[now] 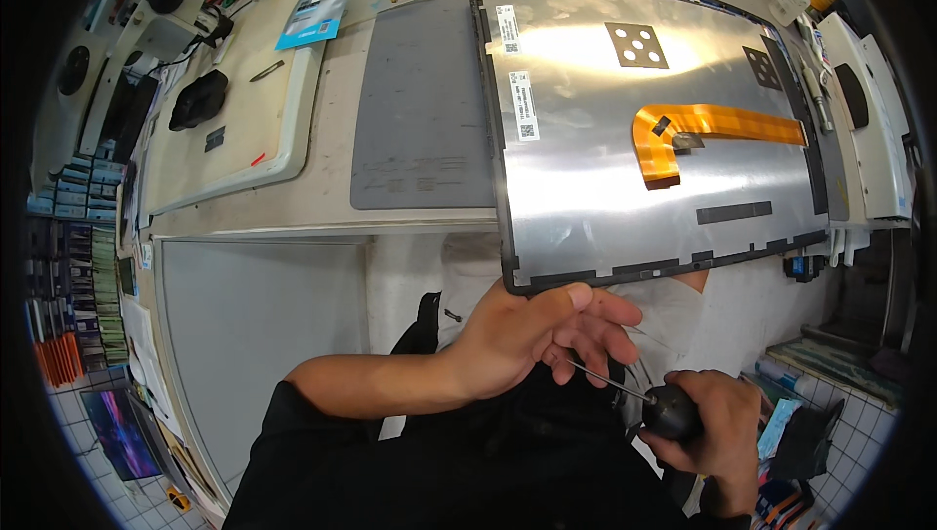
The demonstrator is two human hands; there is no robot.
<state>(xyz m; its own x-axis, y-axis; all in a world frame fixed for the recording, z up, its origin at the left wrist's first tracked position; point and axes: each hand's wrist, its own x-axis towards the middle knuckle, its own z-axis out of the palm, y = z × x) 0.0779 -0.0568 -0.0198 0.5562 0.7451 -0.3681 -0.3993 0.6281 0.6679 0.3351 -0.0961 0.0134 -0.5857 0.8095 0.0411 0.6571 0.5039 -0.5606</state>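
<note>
A large screen panel [586,179] lies with its silver metal back up and black rim showing. It juts past the table's front edge. An orange flat ribbon cable [722,122] bends across its back. At the panel's lower edge is my left hand [561,335], its thumb against the rim and its fingers loosely curled and apart. Lower right, my right hand [717,423] grips the dark round bulb of a tool [673,413] with a thin metal shaft. The shaft reaches up to my left fingers, where its tip is hard to make out.
A grey mat [420,130] extends left of the panel. Farther left, a pale board [249,130] bears a black dish [198,99], and a blue packet [322,3] overlaps its back edge. A white device [864,130] stands at the right. A microscope-like instrument [156,18] occupies the far left.
</note>
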